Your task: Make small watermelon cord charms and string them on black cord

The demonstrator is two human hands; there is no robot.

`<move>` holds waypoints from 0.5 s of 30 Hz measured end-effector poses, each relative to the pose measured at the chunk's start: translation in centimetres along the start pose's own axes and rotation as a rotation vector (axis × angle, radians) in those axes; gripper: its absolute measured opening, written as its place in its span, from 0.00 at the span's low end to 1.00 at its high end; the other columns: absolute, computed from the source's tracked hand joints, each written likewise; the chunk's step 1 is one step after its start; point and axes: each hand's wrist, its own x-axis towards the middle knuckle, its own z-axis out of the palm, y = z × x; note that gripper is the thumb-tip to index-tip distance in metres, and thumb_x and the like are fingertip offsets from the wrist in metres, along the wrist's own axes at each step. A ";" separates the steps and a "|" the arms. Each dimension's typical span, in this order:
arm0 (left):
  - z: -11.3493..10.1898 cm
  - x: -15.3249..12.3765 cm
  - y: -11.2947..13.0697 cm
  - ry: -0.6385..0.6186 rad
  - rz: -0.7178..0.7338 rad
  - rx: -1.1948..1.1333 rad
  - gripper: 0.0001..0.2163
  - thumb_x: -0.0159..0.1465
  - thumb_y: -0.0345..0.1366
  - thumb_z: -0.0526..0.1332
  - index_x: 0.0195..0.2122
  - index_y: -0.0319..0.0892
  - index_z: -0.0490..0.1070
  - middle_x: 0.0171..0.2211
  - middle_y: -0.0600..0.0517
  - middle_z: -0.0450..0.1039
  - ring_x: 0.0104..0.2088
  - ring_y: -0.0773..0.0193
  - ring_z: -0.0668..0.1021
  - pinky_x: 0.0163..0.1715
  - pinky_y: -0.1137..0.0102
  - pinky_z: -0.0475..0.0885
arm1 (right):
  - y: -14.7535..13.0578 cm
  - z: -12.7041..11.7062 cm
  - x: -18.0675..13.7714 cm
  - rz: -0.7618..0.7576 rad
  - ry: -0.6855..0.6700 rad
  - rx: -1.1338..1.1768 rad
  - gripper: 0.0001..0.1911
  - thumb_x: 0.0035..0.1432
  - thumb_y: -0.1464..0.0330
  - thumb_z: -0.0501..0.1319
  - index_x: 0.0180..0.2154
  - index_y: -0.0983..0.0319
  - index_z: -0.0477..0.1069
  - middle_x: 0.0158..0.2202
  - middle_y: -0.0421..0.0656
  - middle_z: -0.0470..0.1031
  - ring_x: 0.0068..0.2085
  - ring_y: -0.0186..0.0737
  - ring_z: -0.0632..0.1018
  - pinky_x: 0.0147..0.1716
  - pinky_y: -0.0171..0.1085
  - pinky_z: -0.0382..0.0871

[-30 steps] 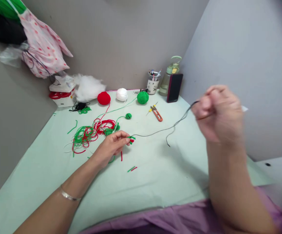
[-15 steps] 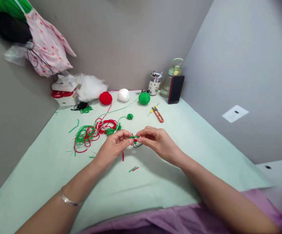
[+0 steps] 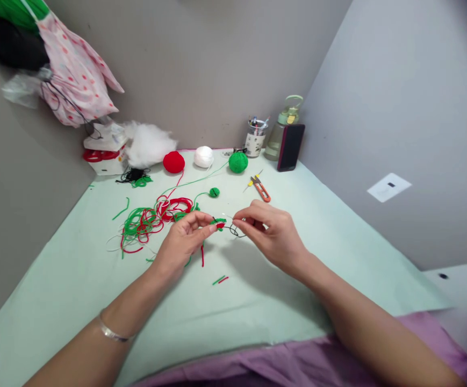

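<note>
My left hand [image 3: 187, 239] pinches a small red and green crochet piece [image 3: 219, 223] between thumb and fingertips. A thin sewing needle [image 3: 228, 216] is in the closed fingertips of my right hand [image 3: 267, 228], just to the right of the piece and pointing toward it. Black thread [image 3: 235, 231] loops between the piece and my right hand. Behind my left hand, partly hidden, lies a tangle of green, red and white yarn [image 3: 142, 226]. A small green crocheted ball [image 3: 214, 192] rests beyond both hands.
Red [image 3: 174, 162], white [image 3: 203, 157] and green yarn balls [image 3: 238, 162] line the back, beside white stuffing [image 3: 150, 145]. Orange thread snips [image 3: 262, 191] lie right of them. A pen cup [image 3: 256, 138], bottle [image 3: 275, 140] and phone [image 3: 291, 148] stand behind. Yarn snippets [image 3: 220, 280] lie in front.
My right hand has moved right, away from the crochet piece, and the needle and black thread now show between the hands. My left hand has shifted slightly left with the piece.
</note>
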 end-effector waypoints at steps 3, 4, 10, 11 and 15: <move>-0.1 0.1 -0.1 -0.004 0.018 -0.006 0.12 0.56 0.42 0.70 0.35 0.43 0.71 0.22 0.61 0.59 0.18 0.75 0.55 0.18 0.73 0.47 | -0.4 0.3 -0.3 -0.037 -0.096 -0.036 0.07 0.64 0.72 0.60 0.32 0.62 0.74 0.27 0.39 0.69 0.26 0.31 0.68 0.27 0.32 0.60; -0.1 0.1 -0.1 -0.007 0.021 -0.004 0.12 0.56 0.42 0.70 0.35 0.43 0.71 0.21 0.61 0.59 0.18 0.75 0.55 0.18 0.73 0.47 | -0.5 0.4 -0.4 -0.040 -0.115 -0.046 0.08 0.64 0.73 0.59 0.32 0.62 0.73 0.27 0.40 0.69 0.26 0.31 0.69 0.27 0.32 0.60; 0.0 0.2 -0.1 -0.001 0.016 0.012 0.12 0.55 0.42 0.71 0.34 0.43 0.71 0.20 0.62 0.58 0.18 0.74 0.55 0.18 0.73 0.48 | -0.3 0.5 -0.5 -0.055 -0.149 -0.070 0.08 0.63 0.74 0.58 0.31 0.62 0.72 0.27 0.39 0.69 0.26 0.31 0.68 0.26 0.31 0.59; 0.0 0.1 -0.1 0.003 0.016 0.019 0.12 0.55 0.42 0.71 0.34 0.43 0.71 0.20 0.62 0.58 0.18 0.74 0.55 0.18 0.73 0.47 | -0.3 0.5 -0.5 -0.057 -0.152 -0.070 0.08 0.63 0.75 0.58 0.31 0.62 0.71 0.27 0.39 0.69 0.26 0.31 0.68 0.26 0.31 0.59; 0.0 0.1 0.0 0.009 0.012 0.025 0.12 0.55 0.42 0.71 0.33 0.43 0.70 0.21 0.62 0.58 0.18 0.74 0.55 0.18 0.73 0.47 | -0.3 0.6 -0.5 -0.054 -0.162 -0.070 0.08 0.62 0.75 0.57 0.31 0.62 0.71 0.27 0.39 0.69 0.26 0.31 0.68 0.27 0.31 0.59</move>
